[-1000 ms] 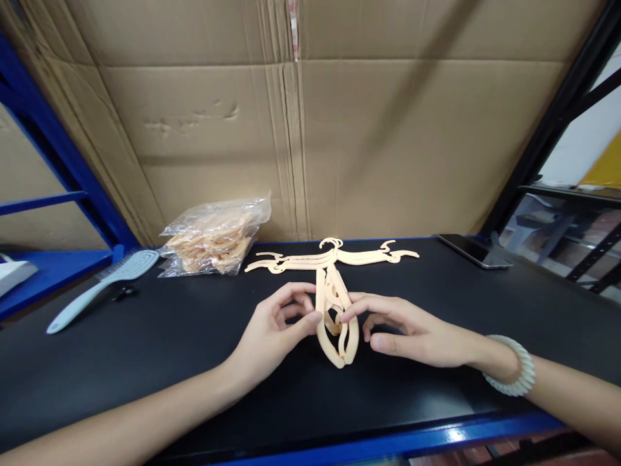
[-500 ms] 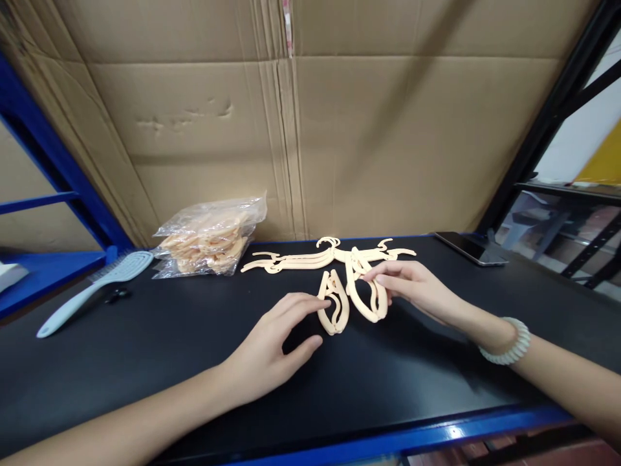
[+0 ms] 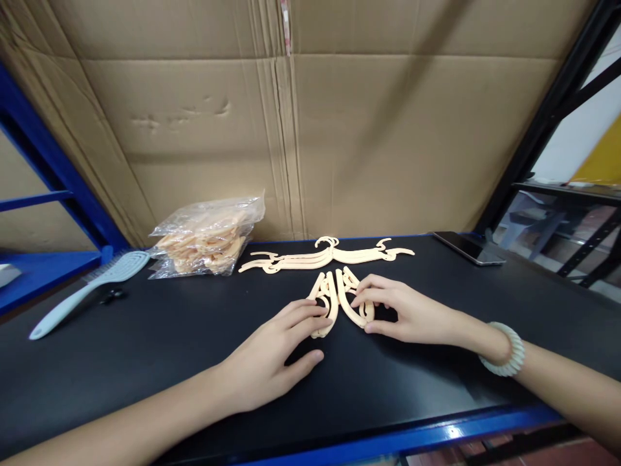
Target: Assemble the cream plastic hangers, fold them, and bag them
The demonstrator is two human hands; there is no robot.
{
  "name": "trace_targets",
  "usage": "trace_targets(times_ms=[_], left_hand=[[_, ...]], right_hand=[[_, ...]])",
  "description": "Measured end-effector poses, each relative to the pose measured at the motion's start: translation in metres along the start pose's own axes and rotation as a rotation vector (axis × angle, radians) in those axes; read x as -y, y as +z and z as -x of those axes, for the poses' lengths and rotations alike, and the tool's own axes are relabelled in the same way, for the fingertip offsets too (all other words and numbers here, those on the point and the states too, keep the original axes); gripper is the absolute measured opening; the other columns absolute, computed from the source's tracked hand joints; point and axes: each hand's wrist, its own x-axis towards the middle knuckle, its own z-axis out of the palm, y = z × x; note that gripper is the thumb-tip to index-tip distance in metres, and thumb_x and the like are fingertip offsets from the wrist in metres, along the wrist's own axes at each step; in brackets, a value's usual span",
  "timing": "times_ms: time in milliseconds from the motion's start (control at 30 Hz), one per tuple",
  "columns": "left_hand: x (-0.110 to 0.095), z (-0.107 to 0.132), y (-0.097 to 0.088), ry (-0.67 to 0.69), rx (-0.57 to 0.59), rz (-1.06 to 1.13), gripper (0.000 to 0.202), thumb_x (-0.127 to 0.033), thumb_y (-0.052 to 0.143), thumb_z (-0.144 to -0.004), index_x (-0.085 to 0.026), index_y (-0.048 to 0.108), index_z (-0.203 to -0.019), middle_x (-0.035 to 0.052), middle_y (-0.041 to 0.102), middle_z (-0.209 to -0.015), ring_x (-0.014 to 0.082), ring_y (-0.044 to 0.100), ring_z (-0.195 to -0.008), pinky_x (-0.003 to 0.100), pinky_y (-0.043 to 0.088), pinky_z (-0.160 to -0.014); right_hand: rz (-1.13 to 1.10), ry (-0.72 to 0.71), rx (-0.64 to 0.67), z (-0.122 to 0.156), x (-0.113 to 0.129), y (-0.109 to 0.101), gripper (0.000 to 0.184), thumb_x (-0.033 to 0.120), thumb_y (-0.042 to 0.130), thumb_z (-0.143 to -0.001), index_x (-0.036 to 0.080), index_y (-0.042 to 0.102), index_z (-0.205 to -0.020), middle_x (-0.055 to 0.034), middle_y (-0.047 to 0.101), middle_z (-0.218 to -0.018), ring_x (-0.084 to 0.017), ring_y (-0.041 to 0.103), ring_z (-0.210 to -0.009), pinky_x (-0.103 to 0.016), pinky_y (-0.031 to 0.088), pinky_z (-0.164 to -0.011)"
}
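Two peach-coloured folding hangers lie folded side by side on the black tabletop (image 3: 388,388). My left hand (image 3: 264,362) rests its outstretched fingertips on the left folded hanger (image 3: 333,294), with the thumb held apart below it. Thumb and fingers of my right hand (image 3: 412,312) pinch the lower right part of the right folded hanger (image 3: 345,301), covering some of it. Just behind them lie several opened-out hangers (image 3: 305,261), stacked together, their hooks pointing to the back.
Clear plastic bags (image 3: 204,236) with more peach pieces sit at the back left. A light-blue hairbrush (image 3: 92,288) and a small black item (image 3: 113,295) lie further left. A phone (image 3: 468,248) is at the back right. A cardboard wall (image 3: 194,129) stands behind.
My right hand has brought its folded hanger down and left, off the opened-out stack and beside the other one. The left folded hanger has turned a little under my left fingers.
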Motion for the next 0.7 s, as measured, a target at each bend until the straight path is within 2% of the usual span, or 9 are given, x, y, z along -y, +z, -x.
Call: trace_targets(times_ms=[167, 467, 700], left_hand=[[0.0017, 0.0002, -0.0004, -0.017, 0.02, -0.064, 0.044, -0.027, 0.051, -0.091, -0.025, 0.05, -0.135, 0.0079, 0.052, -0.138, 0.026, 0.039, -0.133, 0.046, 0.037, -0.111], [0.0036, -0.0003, 0.0004, -0.013, 0.002, -0.07, 0.044, -0.026, 0.051, -0.091, -0.026, 0.05, -0.135, 0.0097, 0.049, -0.139, 0.0281, 0.039, -0.133, 0.049, 0.037, -0.11], [0.0031, -0.0009, -0.0005, -0.005, -0.02, -0.031, 0.044, -0.022, 0.053, -0.089, -0.027, 0.052, -0.133, 0.01, 0.051, -0.136, 0.0283, 0.043, -0.129, 0.048, 0.039, -0.108]], right_hand=[[0.038, -0.033, 0.0, -0.0013, 0.0025, 0.004, 0.018, 0.025, 0.055, -0.089, 0.02, 0.063, -0.104, -0.0081, 0.053, -0.115, -0.018, 0.055, -0.101, -0.033, 0.045, -0.092], [0.089, -0.087, -0.005, -0.001, 0.0007, 0.0041, 0.02, 0.026, 0.053, -0.09, 0.019, 0.06, -0.109, -0.01, 0.055, -0.115, -0.02, 0.053, -0.106, -0.037, 0.045, -0.094], [0.102, -0.139, -0.015, -0.0013, -0.0004, 0.002, 0.025, 0.027, 0.053, -0.09, 0.019, 0.057, -0.113, -0.011, 0.056, -0.114, -0.021, 0.056, -0.101, -0.037, 0.047, -0.09]])
